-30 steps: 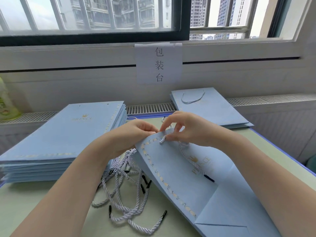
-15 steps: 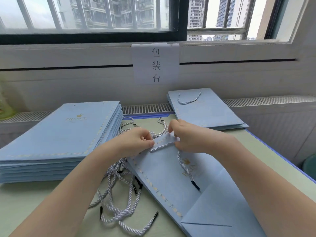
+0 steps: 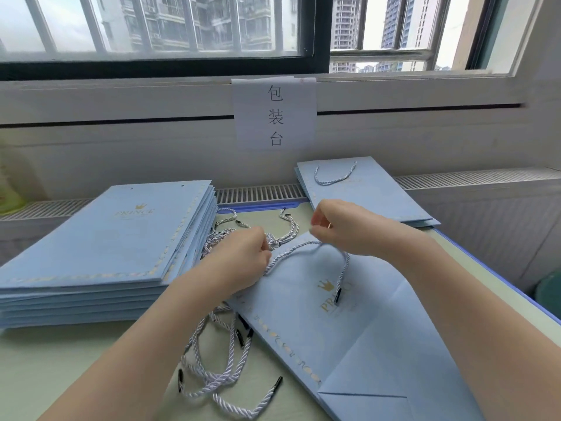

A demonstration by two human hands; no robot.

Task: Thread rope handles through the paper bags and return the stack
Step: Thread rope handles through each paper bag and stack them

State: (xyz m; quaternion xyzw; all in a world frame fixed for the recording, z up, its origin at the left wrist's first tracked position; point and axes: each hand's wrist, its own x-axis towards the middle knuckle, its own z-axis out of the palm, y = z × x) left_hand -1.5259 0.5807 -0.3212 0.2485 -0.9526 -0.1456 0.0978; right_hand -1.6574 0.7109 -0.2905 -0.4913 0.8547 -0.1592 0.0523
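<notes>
Flat blue paper bag [image 3: 321, 323] beneath both hands. Left hand [image 3: 243, 256], fingers curled, pinches the rope handle [image 3: 299, 249] at the bag's top edge; right hand [image 3: 343, 227] pinches the same rope higher, its black-tipped end hanging below. Loose ropes [image 3: 218, 372] under the left forearm; unthreaded stack [image 3: 100, 247] left of it; finished bags [image 3: 364, 189] beyond the right hand

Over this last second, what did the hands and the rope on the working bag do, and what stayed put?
The rope, bunched at the bag's top edge a second ago, now spans between the hands as a loop. The right hand still pinches near the top edge; the left hand still grips the rope's other end. The black tip still lies on the bag. The unthreaded stack, finished bags and loose ropes stayed put.
</notes>
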